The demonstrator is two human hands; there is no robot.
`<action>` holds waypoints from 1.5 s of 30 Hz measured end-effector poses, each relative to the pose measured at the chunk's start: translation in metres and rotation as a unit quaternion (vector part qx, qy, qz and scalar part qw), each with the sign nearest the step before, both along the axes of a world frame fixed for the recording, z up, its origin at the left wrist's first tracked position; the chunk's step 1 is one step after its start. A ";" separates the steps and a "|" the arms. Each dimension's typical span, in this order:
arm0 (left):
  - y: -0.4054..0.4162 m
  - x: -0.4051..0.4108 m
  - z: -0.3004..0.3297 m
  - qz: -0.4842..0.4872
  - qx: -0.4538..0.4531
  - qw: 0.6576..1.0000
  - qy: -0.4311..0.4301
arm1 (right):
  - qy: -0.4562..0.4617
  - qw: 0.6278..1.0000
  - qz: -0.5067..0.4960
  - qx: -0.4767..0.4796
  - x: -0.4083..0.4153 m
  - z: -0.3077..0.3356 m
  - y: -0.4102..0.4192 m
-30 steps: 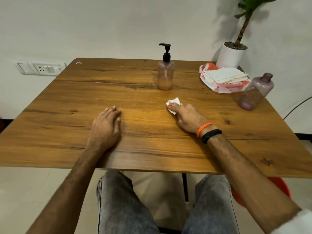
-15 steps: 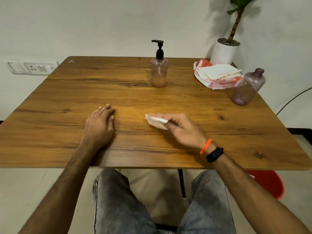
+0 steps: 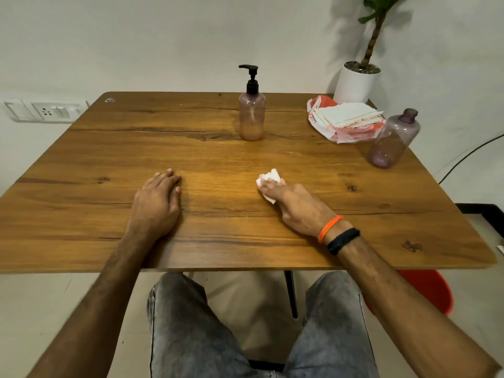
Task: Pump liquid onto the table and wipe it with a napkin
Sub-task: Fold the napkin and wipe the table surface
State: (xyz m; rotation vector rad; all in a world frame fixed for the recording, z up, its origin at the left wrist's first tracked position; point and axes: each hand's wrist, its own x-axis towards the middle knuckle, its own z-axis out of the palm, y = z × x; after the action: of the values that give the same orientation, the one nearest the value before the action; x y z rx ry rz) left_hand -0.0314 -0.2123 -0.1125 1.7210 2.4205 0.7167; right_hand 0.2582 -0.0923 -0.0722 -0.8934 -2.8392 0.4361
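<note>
The right hand (image 3: 296,205) is pressing a crumpled white napkin (image 3: 268,181) onto the table (image 3: 81,192), a little right of the middle; its fingers are lying over the wad and covering most of it, so only the far end and a corner by the thumb are showing. Whether any liquid is lying on the wood there is hard to make out. The left hand (image 3: 156,203) is resting palm down with its fingers straight, holding nothing, toward the near edge and well apart from the napkin. The pump bottle (image 3: 251,115) is standing upright near the far edge, its lower part tinted with liquid. By the far right corner a stack of napkins (image 3: 347,115) is lying in a torn wrapper, with an uncapped purple bottle (image 3: 392,139) standing just beside it at the right edge. A potted plant (image 3: 357,83) is standing behind, its top cut off.
</note>
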 end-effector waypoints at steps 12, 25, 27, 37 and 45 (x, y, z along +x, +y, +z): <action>-0.002 0.005 0.002 0.006 0.007 1.000 0.004 | 0.179 0.964 0.037 -0.193 -0.005 0.007 -0.067; -0.004 0.014 0.011 0.010 0.007 1.000 -0.012 | 0.012 0.998 -0.056 0.005 -0.021 -0.001 -0.003; -0.003 0.013 0.011 0.007 0.006 1.000 -0.013 | 0.011 1.000 -0.020 0.015 -0.022 0.000 -0.020; 0.000 0.009 0.006 0.017 0.009 1.000 0.001 | 0.069 0.981 0.158 -0.085 -0.031 0.002 -0.098; -0.003 0.004 0.004 0.000 0.005 1.000 -0.017 | 0.284 0.938 -0.134 -0.150 -0.047 0.022 0.002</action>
State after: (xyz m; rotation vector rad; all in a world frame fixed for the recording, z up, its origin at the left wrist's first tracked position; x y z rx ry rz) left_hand -0.0276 -0.2150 -0.1088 1.6977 2.4001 0.7529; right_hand 0.2112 -0.0907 -0.0506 -0.9866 -2.1252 0.9315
